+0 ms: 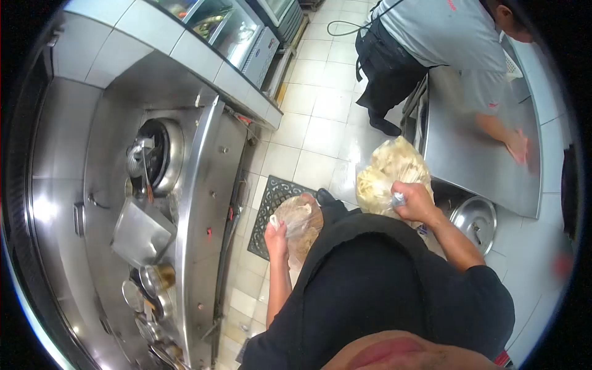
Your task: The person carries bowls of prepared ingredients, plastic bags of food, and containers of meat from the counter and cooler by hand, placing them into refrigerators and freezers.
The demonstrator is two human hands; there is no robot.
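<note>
My left hand [277,242] is closed round the gathered top of a clear plastic bag [301,227] with pale brownish contents. The bag hangs over the floor, above a dark patterned mat. In my right hand [412,201] is the twisted neck of a bigger clear bag [394,169], filled with pale yellow pieces that I cannot identify. This second bag is near the corner of a steel table [481,142]. The two bags are apart from each other.
A steel cooking range [200,185] with a wok [161,154], a square pan [143,232] and pots runs along the left. A co-worker [425,37] leans over the steel table, one hand on its top. Below it lies a round metal lid [473,223]. A dark mat [265,206] covers tiles.
</note>
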